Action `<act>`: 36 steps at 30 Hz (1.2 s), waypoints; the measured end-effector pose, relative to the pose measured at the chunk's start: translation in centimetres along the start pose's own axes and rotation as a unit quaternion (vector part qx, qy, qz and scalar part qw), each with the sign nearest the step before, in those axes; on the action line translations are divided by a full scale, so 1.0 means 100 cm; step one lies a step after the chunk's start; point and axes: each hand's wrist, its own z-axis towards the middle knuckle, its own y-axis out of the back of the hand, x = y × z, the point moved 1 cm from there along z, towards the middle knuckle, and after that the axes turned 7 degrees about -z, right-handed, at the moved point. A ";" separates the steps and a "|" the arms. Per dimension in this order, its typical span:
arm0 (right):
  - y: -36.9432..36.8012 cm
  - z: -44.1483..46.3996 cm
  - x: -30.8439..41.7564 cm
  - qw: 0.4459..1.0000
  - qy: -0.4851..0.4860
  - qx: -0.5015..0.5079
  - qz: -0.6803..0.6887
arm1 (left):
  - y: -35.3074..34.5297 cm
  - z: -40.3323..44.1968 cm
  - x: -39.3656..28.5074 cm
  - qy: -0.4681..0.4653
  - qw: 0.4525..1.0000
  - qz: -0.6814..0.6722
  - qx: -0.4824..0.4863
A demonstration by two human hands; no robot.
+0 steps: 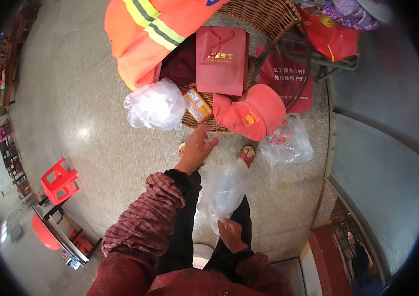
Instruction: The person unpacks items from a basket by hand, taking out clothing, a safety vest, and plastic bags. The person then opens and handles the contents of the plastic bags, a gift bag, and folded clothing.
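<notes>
My left hand [197,148] reaches forward, its fingers stretched and apart with nothing in them. Its fingertips are just short of a small yellow box [198,105] on the wicker chair [209,127]. Between my knees, my right hand [232,235] pinches the edge of a thin clear plastic bag [224,190], which hangs crumpled over my legs; I cannot tell whether anything is inside it. Left of the yellow box lies a stuffed white plastic bag [156,104]. A red cap [254,112] sits to its right, in front of a red paper gift bag [222,59].
An orange reflective vest [145,34] drapes over the chair. A red printed bag [288,79] and another clear plastic bag [287,140] are at the right. A red plastic stool [60,181] stands on the floor at left. A grey panel [377,153] borders the right side.
</notes>
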 end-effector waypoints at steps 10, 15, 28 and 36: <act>0.022 0.017 0.014 0.987 -0.115 0.097 0.062 | -0.008 0.151 0.003 0.026 0.979 0.048 -0.199; 0.023 0.017 0.014 0.981 -0.146 0.091 0.088 | 0.004 0.171 0.004 0.087 0.978 -0.121 -0.145; 0.023 0.020 0.018 0.983 -0.143 0.029 0.110 | 0.042 0.141 -0.055 0.084 0.955 -0.280 -0.041; -0.004 -0.001 0.001 0.975 -0.175 0.102 0.089 | 0.034 0.037 -0.056 -0.010 0.992 -0.108 -0.068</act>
